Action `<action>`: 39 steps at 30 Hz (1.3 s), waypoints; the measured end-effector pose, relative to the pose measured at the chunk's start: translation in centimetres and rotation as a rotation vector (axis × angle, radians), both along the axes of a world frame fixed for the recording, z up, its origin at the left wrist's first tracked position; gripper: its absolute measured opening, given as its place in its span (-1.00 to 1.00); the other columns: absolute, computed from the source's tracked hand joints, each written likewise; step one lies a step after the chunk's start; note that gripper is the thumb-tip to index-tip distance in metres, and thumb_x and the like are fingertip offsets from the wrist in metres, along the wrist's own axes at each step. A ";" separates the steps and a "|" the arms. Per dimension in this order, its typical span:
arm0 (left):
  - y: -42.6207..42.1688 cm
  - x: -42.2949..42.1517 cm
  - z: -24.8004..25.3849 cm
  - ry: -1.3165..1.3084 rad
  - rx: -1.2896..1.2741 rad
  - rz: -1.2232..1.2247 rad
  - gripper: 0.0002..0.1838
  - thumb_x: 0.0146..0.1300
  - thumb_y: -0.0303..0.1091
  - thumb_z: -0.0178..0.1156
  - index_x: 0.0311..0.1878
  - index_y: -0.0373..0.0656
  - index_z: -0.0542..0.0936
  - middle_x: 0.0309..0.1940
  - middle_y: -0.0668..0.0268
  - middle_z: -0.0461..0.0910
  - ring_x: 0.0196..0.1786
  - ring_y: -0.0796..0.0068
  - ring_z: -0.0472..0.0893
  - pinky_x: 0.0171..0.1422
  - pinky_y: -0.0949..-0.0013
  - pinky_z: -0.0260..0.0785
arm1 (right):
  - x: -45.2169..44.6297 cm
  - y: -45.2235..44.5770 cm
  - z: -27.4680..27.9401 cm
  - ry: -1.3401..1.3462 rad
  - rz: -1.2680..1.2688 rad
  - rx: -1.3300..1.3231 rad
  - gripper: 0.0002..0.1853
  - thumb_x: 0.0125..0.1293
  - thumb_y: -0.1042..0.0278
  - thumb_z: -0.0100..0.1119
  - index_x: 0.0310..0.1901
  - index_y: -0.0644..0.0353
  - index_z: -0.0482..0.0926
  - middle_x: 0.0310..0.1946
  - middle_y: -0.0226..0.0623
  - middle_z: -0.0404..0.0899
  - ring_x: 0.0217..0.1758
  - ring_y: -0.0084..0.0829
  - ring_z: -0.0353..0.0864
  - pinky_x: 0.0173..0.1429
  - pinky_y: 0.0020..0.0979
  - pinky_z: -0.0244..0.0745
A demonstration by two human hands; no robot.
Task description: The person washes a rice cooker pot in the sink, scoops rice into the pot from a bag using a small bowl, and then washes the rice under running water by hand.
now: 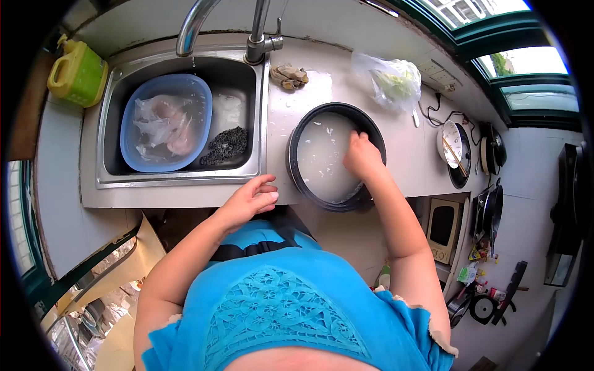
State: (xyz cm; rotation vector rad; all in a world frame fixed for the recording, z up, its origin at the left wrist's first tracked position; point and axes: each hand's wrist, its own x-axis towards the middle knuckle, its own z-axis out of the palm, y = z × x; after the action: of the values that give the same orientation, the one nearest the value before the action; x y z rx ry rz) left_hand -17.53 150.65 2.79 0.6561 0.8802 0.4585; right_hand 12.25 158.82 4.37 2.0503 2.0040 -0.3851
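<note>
A black round pot [293, 162] stands on the counter near its front edge, filled with cloudy whitish water [318, 157] with small pale bits and foam on it. My right hand [362, 156] is inside the pot's right side, at the water. Its fingers are curled together, and whatever they may hold is hidden. To the left of the pot, just over the counter's front edge, my left hand [250, 201] hangs with fingers apart and nothing in it.
Left is a steel sink [261, 117] under a dripping faucet [257, 46]. It holds a blue basin [127, 133] with bagged pale meat in water, and a dark scouring pad [228, 145]. A crumpled cloth [289, 76], bagged greens [396, 80] and a bowl with chopsticks [450, 143] sit around the pot.
</note>
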 end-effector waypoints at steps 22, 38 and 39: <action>-2.3 -5.3 -0.6 0.064 -0.113 0.235 -0.66 0.32 -0.36 0.07 0.14 -0.17 0.44 0.07 0.26 0.45 0.08 0.38 0.51 0.17 0.28 0.40 | -0.4 -1.5 3.0 0.196 0.544 -0.661 -0.62 0.06 0.48 0.14 -0.05 -0.06 0.62 -0.12 -0.16 0.54 -0.02 -0.12 0.52 0.07 -0.23 0.42; -3.9 -5.1 -0.9 0.078 -0.141 0.316 -0.69 0.31 -0.39 0.07 0.11 -0.17 0.48 0.05 0.29 0.48 0.06 0.40 0.51 0.16 0.29 0.40 | 0.6 3.1 0.6 0.109 0.565 -0.088 -0.48 0.05 0.31 0.17 0.14 -0.11 0.50 0.10 0.06 0.32 0.11 -0.02 0.41 0.19 -0.19 0.38; -3.9 -5.3 -1.0 0.076 -0.148 0.312 -0.69 0.31 -0.39 0.07 0.10 -0.17 0.48 0.05 0.29 0.48 0.05 0.41 0.51 0.15 0.29 0.40 | 0.9 2.4 0.8 0.078 0.527 -0.092 -0.46 0.05 0.30 0.19 0.16 -0.12 0.48 0.12 0.08 0.29 0.13 -0.01 0.40 0.21 -0.19 0.37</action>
State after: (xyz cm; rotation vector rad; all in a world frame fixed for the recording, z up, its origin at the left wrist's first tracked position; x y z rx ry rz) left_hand -22.82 146.72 1.78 0.4034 1.0839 0.6438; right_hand 13.20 161.24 5.18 1.3956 2.4126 -0.4379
